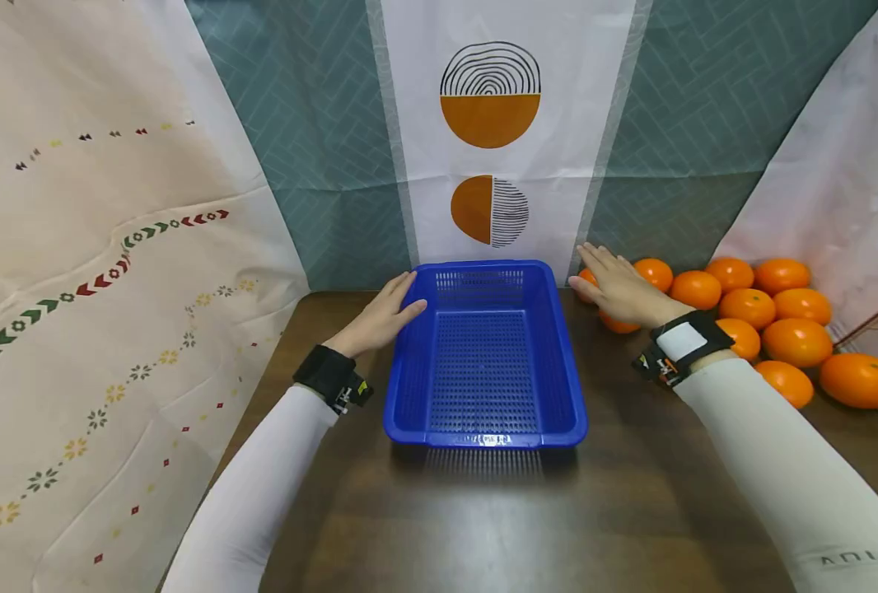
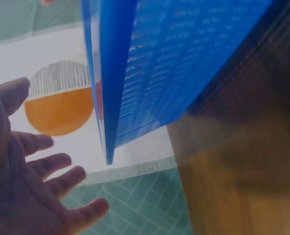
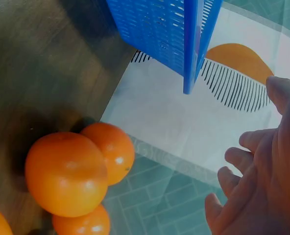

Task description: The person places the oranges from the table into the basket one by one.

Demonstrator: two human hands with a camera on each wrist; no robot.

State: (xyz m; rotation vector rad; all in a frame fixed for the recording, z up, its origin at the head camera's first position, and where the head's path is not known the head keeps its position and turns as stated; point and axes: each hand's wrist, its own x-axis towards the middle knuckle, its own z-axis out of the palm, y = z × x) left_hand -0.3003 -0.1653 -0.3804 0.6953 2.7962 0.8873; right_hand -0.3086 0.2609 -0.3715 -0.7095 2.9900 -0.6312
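Observation:
A blue plastic basket (image 1: 487, 440) with slotted sides and a perforated bottom stands on the table. My left hand (image 1: 380, 319) is beside its far left corner, fingers extended and thumb apart. In the left wrist view, a gap shows between that hand (image 2: 35, 188) and the basket wall (image 2: 116, 73). To the basket's right, my right hand (image 1: 624, 290) is held over several oranges, its fingers stretched out and nothing in its grasp. The right wrist view has this hand (image 3: 265, 171) away from both the basket (image 3: 150, 29) and the nearest orange (image 3: 66, 174).
Several more oranges (image 1: 796, 342) crowd the right side of the brown wooden table (image 1: 483, 527), under and beyond my right forearm. A patterned cloth (image 1: 335, 165) hangs behind the table's back edge. Cream fabric (image 1: 113, 329) drapes along the left side.

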